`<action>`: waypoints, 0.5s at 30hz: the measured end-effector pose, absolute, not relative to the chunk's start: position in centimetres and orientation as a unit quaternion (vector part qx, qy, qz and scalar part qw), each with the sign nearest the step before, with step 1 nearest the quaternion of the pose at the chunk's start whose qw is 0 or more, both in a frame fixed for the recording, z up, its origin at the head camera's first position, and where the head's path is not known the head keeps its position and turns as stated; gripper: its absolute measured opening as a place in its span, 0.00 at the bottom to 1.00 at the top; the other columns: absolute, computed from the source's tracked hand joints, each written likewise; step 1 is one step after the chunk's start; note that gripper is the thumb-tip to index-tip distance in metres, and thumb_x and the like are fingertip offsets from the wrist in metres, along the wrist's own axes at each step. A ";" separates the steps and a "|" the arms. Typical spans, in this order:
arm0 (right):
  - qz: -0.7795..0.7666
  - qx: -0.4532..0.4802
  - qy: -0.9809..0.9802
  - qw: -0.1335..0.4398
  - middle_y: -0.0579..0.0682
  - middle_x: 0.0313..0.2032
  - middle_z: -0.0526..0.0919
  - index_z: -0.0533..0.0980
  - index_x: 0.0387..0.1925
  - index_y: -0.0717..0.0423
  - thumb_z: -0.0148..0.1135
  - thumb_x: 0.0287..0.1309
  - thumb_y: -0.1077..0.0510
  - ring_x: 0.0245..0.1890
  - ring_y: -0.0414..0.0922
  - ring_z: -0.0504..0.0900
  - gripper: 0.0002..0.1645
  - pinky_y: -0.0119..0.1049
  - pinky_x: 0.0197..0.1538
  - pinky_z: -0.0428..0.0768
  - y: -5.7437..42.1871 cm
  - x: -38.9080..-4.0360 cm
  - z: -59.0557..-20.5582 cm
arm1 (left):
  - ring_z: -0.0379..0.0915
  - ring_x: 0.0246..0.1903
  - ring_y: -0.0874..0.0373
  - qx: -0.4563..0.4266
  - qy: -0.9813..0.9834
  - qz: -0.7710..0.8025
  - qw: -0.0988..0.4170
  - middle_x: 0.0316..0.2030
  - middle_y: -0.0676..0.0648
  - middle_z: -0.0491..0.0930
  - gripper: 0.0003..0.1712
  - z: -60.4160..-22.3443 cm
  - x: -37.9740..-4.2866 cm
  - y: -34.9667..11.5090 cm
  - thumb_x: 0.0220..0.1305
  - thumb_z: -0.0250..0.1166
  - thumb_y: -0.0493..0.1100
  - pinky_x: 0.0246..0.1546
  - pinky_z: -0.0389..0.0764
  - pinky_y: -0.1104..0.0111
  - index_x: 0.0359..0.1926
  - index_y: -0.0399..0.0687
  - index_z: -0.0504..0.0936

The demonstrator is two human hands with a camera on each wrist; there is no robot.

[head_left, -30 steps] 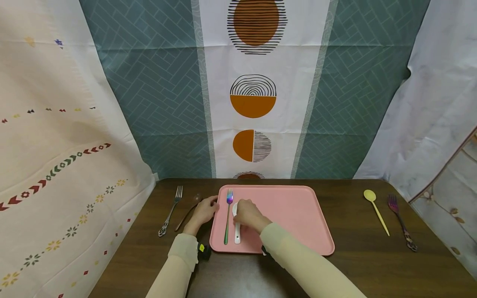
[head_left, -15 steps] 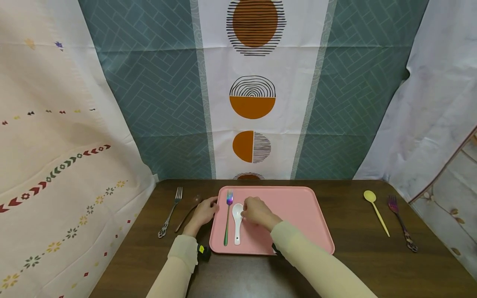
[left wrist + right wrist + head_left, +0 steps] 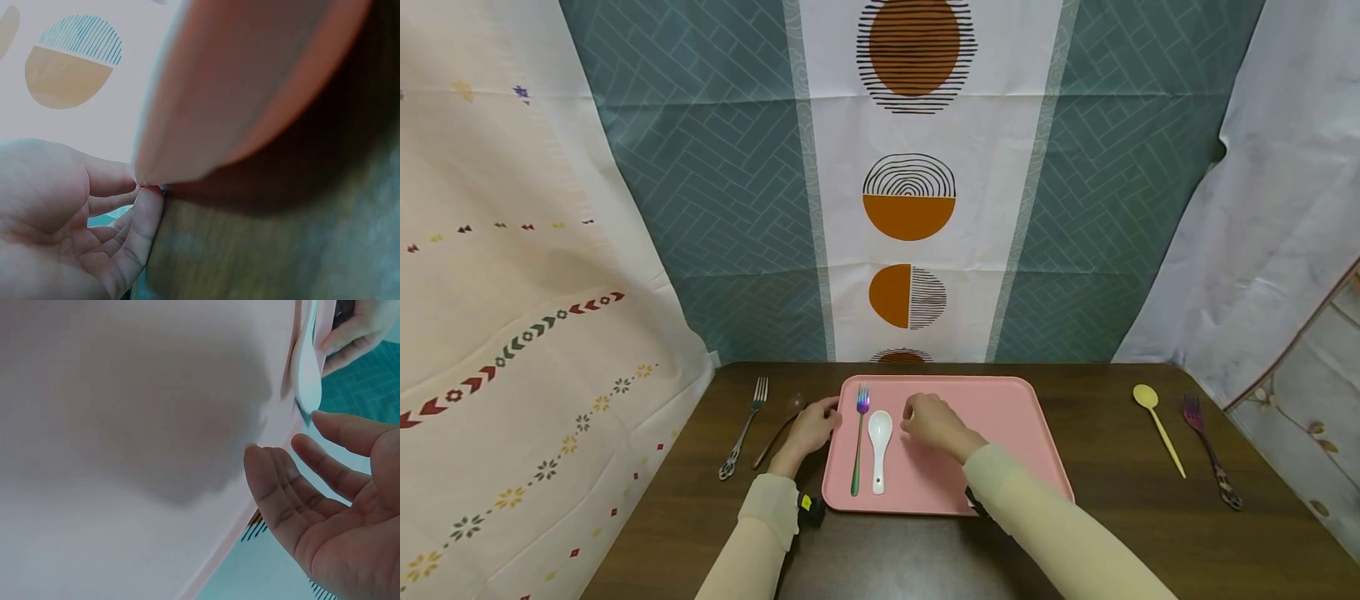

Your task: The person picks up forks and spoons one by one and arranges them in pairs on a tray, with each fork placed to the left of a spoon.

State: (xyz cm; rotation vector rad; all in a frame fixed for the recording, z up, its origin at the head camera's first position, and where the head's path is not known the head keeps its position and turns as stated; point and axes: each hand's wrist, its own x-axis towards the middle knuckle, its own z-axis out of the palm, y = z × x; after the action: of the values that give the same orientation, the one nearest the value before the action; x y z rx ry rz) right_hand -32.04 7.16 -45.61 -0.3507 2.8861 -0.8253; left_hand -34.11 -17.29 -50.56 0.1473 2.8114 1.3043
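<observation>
On pink tray [image 3: 992, 412] | wht spoon [image 3: 878, 450], oval bowl | R hand [image 3: 932, 422] loosely curled, empty | L hand [image 3: 812, 425] pinches tray

Head: set back, facing forward and down over table [image 3: 1112, 467]; left wrist: close, at rim of pink tray [image 3: 988, 408]; right wrist: close, over tray; shared with head: white spoon [image 3: 878, 450]

So the left hand [image 3: 62, 219] is pinching the pink tray [image 3: 250, 75] by its edge. Brown table [image 3: 250, 256] is looking kinda blurry underneath, and patterned cloth [image 3: 72, 81] is hanging behind.
</observation>
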 end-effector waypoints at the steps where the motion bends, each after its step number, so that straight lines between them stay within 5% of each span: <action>1: -0.270 -0.116 0.954 0.055 0.50 0.36 0.83 0.82 0.36 0.58 0.69 0.66 0.59 0.32 0.46 0.76 0.05 0.42 0.40 0.78 7.5 -32.1 -45.6 | 0.78 0.36 0.53 0.049 0.906 0.420 0.018 0.43 0.41 0.81 0.25 -50.6 -34.1 -17.3 0.78 0.57 0.38 0.40 0.82 0.60 0.71 0.34 0.73; 15: -0.278 -0.111 0.953 0.043 0.50 0.31 0.80 0.82 0.43 0.59 0.66 0.68 0.60 0.29 0.45 0.76 0.07 0.39 0.35 0.76 11.7 -33.3 -45.4 | 0.78 0.35 0.54 0.052 0.907 0.417 0.018 0.43 0.41 0.81 0.25 -50.6 -34.0 -17.2 0.78 0.56 0.37 0.40 0.83 0.60 0.71 0.33 0.73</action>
State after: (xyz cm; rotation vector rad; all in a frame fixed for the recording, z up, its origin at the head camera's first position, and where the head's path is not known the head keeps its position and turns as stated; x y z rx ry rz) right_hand -33.27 11.66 -45.44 -0.3395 2.9160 -0.8491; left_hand -34.03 -17.23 -50.58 0.1605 2.8182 1.2940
